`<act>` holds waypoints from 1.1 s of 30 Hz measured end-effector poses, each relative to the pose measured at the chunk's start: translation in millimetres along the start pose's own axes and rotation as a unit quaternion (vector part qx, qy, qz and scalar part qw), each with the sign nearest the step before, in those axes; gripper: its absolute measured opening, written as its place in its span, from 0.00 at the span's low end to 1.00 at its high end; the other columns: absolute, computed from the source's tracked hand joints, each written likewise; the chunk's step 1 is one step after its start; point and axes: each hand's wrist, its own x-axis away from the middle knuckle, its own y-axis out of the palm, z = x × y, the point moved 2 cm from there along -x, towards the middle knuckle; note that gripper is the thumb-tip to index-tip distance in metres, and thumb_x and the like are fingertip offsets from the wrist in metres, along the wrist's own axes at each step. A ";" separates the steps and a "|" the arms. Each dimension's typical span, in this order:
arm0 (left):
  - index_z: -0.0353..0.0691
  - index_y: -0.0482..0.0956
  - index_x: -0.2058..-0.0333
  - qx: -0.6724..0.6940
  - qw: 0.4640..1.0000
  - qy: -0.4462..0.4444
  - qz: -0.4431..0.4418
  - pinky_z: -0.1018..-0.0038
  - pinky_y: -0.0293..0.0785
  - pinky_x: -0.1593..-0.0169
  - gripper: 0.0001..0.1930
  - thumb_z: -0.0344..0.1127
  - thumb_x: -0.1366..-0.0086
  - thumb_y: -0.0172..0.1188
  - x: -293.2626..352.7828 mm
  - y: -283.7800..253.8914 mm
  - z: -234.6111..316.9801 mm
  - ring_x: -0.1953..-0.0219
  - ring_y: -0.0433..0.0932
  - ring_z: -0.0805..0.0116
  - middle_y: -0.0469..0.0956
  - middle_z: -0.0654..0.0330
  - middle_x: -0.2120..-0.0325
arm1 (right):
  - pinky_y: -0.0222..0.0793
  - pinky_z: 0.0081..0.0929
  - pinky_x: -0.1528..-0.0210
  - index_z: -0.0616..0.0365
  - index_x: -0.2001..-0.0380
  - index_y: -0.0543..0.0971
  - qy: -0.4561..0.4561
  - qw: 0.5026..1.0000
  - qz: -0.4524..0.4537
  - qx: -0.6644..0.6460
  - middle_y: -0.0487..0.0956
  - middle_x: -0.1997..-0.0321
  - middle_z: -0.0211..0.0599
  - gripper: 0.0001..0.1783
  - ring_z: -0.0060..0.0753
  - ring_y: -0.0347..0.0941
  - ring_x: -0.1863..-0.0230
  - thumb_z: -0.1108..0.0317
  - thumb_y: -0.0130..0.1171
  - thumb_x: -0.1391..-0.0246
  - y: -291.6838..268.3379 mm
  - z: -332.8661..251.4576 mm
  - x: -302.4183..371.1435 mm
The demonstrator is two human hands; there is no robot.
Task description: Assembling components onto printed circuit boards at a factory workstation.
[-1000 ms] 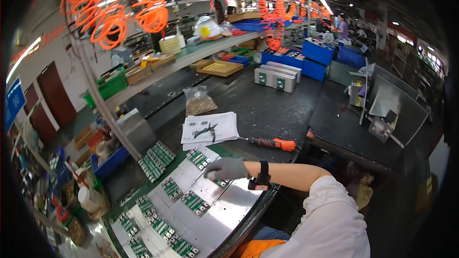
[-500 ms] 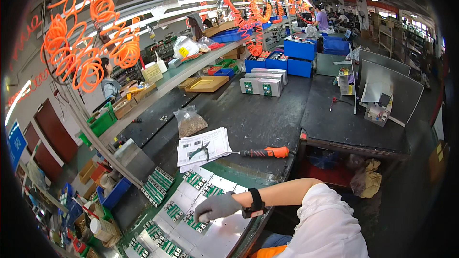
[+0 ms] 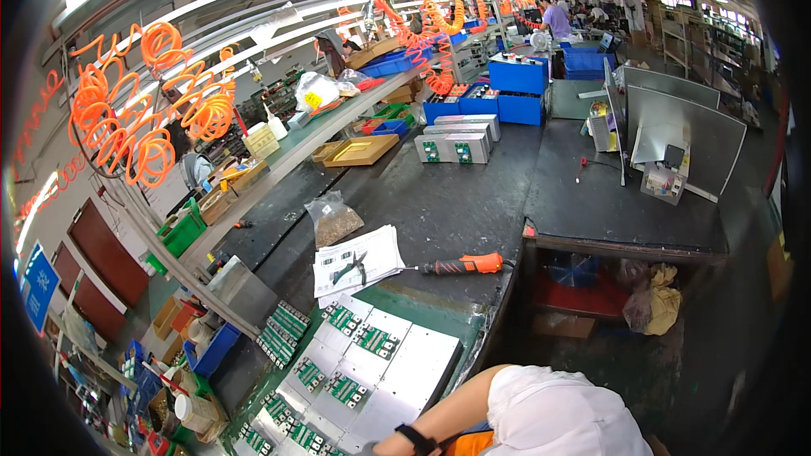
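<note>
My right forearm, wearing a black wrist strap [image 3: 417, 439], reaches in from the lower right. Only a sliver of my grey-gloved right hand [image 3: 368, 449] shows at the bottom edge, and its fingers are cut off from view. It is nearest to the lower end of a bank of silver metal plates [image 3: 420, 361] laid side by side. Small green circuit boards [image 3: 345, 389] sit on several of these plates. Left of them stands a stack of similar green boards [image 3: 283, 333]. My left hand is out of sight.
Beyond the plates lie papers [image 3: 380, 251] with black-handled pliers [image 3: 351, 269], an orange-and-black power screwdriver [image 3: 460, 265] and a bag of small parts [image 3: 334, 218]. Silver blocks [image 3: 454, 148] stand farther back. Orange coiled hoses [image 3: 152, 110] hang at upper left. Blue bins [image 3: 211, 350] are at left.
My right hand has drawn back from over the boards, down toward the bottom edge and mostly out of the picture. The view has shifted slightly; the boards and tools look unmoved.
</note>
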 end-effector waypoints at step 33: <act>0.34 0.76 0.55 -0.173 0.983 0.058 -0.015 0.62 0.72 0.58 0.22 0.48 0.33 0.47 9.8 -8.2 -17.2 0.64 0.77 0.53 0.79 0.45 0.67 | 0.72 0.33 0.62 0.58 0.59 0.78 0.081 0.993 -0.051 0.073 0.81 0.64 0.46 0.23 0.38 0.77 0.64 0.49 0.53 0.44 67.2 20.7 -4.9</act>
